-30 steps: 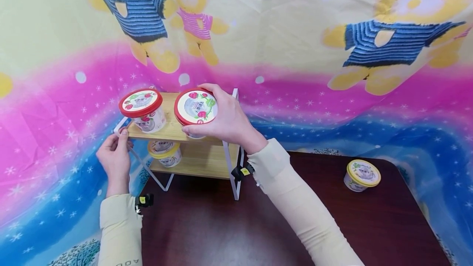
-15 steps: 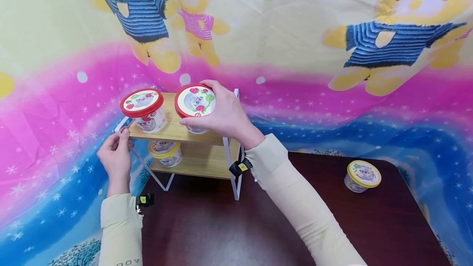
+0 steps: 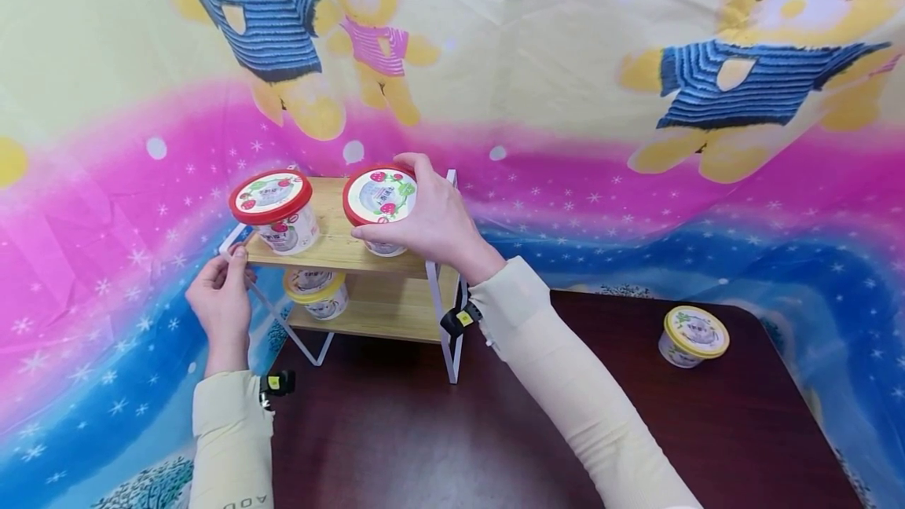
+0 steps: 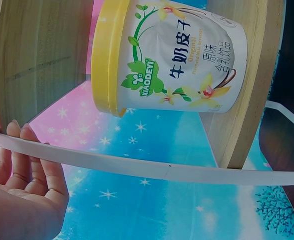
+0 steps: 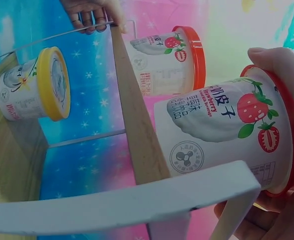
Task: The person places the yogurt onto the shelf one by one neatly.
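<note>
My right hand (image 3: pixel 441 218) grips a red-lidded strawberry tub (image 3: pixel 378 199) from its right side, thumb in front and fingers behind. The tub stands upright at the right of the upper wooden shelf (image 3: pixel 332 246). A second red-lidded tub (image 3: pixel 283 214) is on the same shelf, to the left. With thumb and curled fingers my left hand (image 3: pixel 222 297) pinches the white metal frame (image 4: pixel 137 162) at the shelf's left corner. On the lower shelf sits a yellow-lidded tub (image 4: pixel 179 60), partly hidden from above by the upper board.
Another yellow-lidded tub (image 3: pixel 693 336) stands at the right of the dark table (image 3: pixel 566 415). The rack's right frame leg (image 3: pixel 444 328) stands below my right wrist. Behind the rack hangs a cloth printed with bears (image 3: pixel 269 30).
My right hand has lowered the red-lidded tub from a tilted pose to upright on the upper shelf, then shifted it slightly right. The left hand has kept its place on the frame.
</note>
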{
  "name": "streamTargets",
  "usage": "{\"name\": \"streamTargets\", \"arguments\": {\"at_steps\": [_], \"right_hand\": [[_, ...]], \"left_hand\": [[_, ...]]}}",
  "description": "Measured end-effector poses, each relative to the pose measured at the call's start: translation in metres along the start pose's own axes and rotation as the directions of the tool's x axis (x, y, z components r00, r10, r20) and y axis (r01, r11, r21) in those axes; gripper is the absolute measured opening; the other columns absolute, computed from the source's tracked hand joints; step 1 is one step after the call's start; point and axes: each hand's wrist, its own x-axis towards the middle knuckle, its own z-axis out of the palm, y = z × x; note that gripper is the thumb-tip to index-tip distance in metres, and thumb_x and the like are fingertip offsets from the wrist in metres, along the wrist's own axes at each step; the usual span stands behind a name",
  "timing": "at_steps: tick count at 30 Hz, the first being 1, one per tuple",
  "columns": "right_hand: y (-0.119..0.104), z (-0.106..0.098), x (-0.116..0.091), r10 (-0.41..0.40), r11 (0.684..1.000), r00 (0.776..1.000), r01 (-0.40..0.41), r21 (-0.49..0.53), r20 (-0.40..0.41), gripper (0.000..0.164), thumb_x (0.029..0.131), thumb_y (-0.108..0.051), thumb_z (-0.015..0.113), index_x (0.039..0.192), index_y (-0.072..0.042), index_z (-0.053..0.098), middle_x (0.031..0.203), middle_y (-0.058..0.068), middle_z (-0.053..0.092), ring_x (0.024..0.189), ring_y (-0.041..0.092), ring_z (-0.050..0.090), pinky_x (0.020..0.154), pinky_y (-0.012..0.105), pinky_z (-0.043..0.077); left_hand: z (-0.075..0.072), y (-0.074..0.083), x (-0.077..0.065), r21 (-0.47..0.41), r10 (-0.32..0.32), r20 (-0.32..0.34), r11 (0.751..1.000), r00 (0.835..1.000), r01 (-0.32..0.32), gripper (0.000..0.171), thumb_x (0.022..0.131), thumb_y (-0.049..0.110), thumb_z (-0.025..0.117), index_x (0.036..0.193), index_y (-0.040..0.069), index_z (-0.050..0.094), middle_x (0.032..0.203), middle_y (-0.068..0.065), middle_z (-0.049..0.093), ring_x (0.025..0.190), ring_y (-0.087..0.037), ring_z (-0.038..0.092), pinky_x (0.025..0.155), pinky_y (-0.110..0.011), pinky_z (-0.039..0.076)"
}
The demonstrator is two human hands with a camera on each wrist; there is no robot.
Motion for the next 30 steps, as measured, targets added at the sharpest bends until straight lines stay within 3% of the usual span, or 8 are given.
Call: {"name": "streamTargets", "arguments": {"at_steps": [8, 23, 30], "right_hand": [[0.0016, 0.0012, 0.0026, 0.009, 1.000, 1.000, -0.009, -0.002, 0.008, 0.100, 0.064, -0.058, 0.090, 0.144, -0.022, 0.041, 0.121, -0.005, 0.056, 0.104, 0.008, 0.054, 0.080, 0.030, 0.053], [0.0044, 0.0075, 0.0069, 0.057, 0.998, 0.998, -0.057, 0.011, 0.013, 0.103, 0.065, -0.061, 0.089, 0.147, -0.023, 0.039, 0.127, -0.005, 0.055, 0.113, 0.009, 0.051, 0.084, 0.032, 0.053], [0.0048, 0.0092, 0.0062, 0.079, 0.996, 0.997, -0.079, 0.033, 0.002, 0.103, 0.066, -0.062, 0.089, 0.146, -0.021, 0.039, 0.127, -0.005, 0.056, 0.112, 0.009, 0.053, 0.085, 0.031, 0.054]], "left_hand": [[-0.0008, -0.0005, 0.0012, 0.000, -0.004, 0.003, 1.000, 1.000, 0.004, 0.039, 0.093, 0.038, 0.074, 0.117, 0.008, 0.077, 0.082, 0.002, 0.068, 0.078, -0.012, 0.062, 0.078, -0.025, 0.047], [-0.0016, -0.0011, -0.0007, -0.006, -0.007, 0.000, 1.000, 1.000, 0.007, 0.038, 0.092, 0.039, 0.075, 0.115, 0.009, 0.078, 0.088, -0.005, 0.070, 0.078, -0.012, 0.062, 0.078, -0.025, 0.047], [-0.0004, -0.0003, -0.0010, -0.008, -0.010, 0.005, 1.000, 1.000, 0.010, 0.038, 0.093, 0.038, 0.074, 0.117, 0.009, 0.077, 0.087, -0.002, 0.069, 0.079, -0.012, 0.062, 0.078, -0.025, 0.047]]}}
